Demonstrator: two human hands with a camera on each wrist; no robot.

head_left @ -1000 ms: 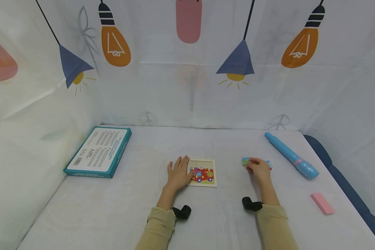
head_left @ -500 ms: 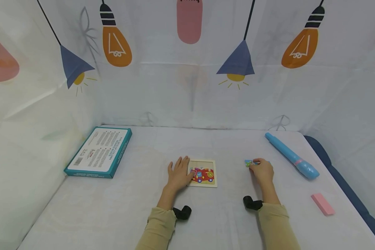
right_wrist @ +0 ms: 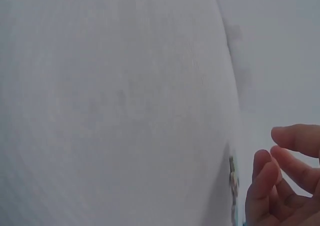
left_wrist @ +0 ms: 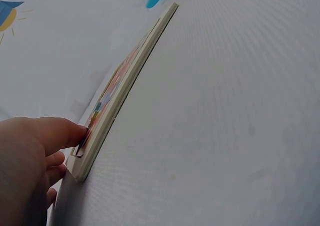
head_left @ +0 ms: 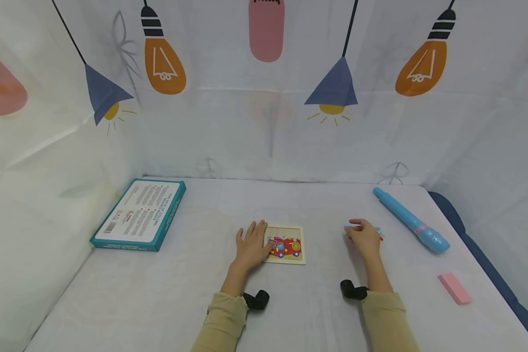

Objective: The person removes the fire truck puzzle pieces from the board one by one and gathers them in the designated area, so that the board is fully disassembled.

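A small wooden jigsaw puzzle (head_left: 287, 247) with a red car picture lies on the table in a pale frame (head_left: 304, 244). My left hand (head_left: 250, 249) rests at its left edge, fingers spread on the table. In the left wrist view, the thumb (left_wrist: 75, 131) presses the picture's corner. Farther right, my right hand (head_left: 365, 239) hovers over colourful puzzle pieces (head_left: 380, 232) and hides most of them. The right wrist view shows the fingers (right_wrist: 260, 191) loosely bent with nothing between them, beside the pieces (right_wrist: 233, 181) lying on the table.
A teal-edged box (head_left: 136, 212) with white printed top lies at the back left. On the right are a light blue tube-shaped case (head_left: 409, 217) and a pink block (head_left: 454, 288). A white curtain (head_left: 229, 132) printed with lamps closes off the back.
My right hand first shifts slightly right over the pieces, then back left, and its fingers lift off them. The left hand and the framed puzzle stay put.
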